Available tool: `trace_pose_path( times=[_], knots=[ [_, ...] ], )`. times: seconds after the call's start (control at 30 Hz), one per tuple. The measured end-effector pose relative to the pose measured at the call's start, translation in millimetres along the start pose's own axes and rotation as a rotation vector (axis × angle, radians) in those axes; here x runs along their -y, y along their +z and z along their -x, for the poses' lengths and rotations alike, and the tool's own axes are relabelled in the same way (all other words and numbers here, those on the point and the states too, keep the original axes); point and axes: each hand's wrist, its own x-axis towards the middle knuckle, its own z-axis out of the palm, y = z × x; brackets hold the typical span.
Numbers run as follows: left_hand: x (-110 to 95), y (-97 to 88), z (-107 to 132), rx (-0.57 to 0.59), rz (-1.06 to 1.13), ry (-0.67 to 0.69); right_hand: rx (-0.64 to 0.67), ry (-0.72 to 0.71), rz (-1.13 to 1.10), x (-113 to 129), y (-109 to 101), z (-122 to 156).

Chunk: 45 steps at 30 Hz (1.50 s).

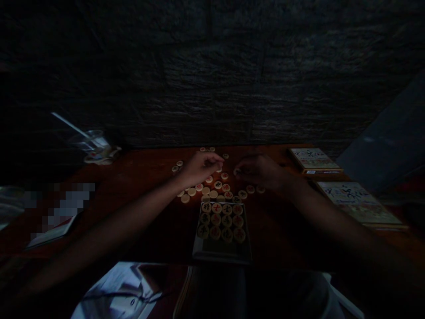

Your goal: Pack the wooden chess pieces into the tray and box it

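Observation:
Round Chinese chess pieces (213, 194) with red and dark characters lie scattered on the wooden table; some show blank backs. My left hand (201, 168) is closed, thumb and index fingertip together over the pieces. A pale piece (219, 169) shows just below its fingertips; whether they grip it I cannot tell. On the other side, my right hand (259, 170) pinches a Chinese chess piece (236, 172) slightly above the table. Nearer to me, an open box (222, 252) holds several pieces in neat rows, characters up, with its front part bare.
Two flat printed boxes (314, 158) lie along the table's right side. At the back left stands a clear cup (96, 144) with a white straw. A flat object (55, 230), partly blurred out, lies at left. Behind the table (133, 177) rises a dark stone wall (212, 88).

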Motion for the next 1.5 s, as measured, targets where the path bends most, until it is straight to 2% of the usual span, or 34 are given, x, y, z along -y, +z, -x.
trace_pose_path(
  times=[0.1,0.17,0.23,0.43,0.53,0.67,0.8,0.93,1.1,1.37,1.5],
  knots=[
    [-5,10.4,6,0.052,0.267,-0.148,0.078,-0.031,-0.054,15,4,3],
    [-7,17.1,12,0.070,0.390,-0.175,0.071,-0.058,-0.140,21,11,5],
    [-8,20.9,18,0.039,0.471,-0.162,0.054,-0.070,-0.252,22,19,5],
    [-3,21.5,28,-0.035,0.659,-0.151,-0.080,0.130,-0.644,17,40,4],
    [-3,24.1,30,-0.052,0.651,-0.161,-0.162,0.206,-0.662,18,40,4],
    [-10,27.1,35,-0.090,0.492,-0.125,-0.196,0.274,-0.678,29,38,6],
    [-17,27.6,39,-0.029,0.437,-0.038,-0.228,0.332,-0.751,40,41,5],
    [-15,30.0,40,-0.064,0.466,0.004,-0.270,0.329,-0.802,43,45,4],
    [-13,31.7,40,-0.152,0.491,0.042,-0.242,0.282,-0.885,35,50,6],
    [-16,32.2,42,-0.136,0.569,0.052,-0.203,0.387,-0.937,42,42,6],
    [-16,32.2,40,-0.122,0.750,-0.042,-0.236,0.373,-0.939,47,37,6]
  ],
)
